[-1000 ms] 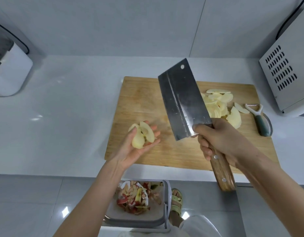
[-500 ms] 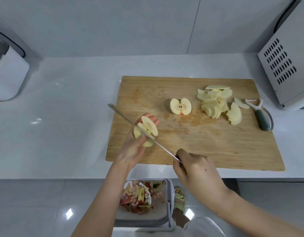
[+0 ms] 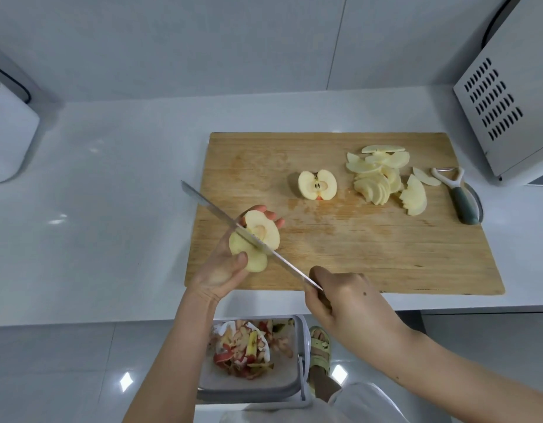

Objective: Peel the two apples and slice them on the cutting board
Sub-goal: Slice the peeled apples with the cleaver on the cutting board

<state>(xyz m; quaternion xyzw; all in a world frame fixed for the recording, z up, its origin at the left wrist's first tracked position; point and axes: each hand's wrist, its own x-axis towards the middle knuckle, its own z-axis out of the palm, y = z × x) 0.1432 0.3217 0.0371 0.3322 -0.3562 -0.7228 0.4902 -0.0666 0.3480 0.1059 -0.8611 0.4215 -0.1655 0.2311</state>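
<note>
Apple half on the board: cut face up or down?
Up. The apple half shows its core and seeds, lying on the cutting board.

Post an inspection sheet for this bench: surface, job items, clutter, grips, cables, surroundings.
Surface: white counter; wooden cutting board lies at its front edge.
Job's things: held apple half, peeled, with the cleaver blade across it; second peeled half cut face up on the board; slice pile at the board's right.
Clutter: peeler at the board's right edge.
Grips: left hand cups the held apple half; right hand grips the cleaver's handle.
Cables: dark curved line above the grey vented appliance, maybe a cord; cannot tell.
Surroundings: grey vented appliance right, white appliance left, bin of peels below the counter.
</note>
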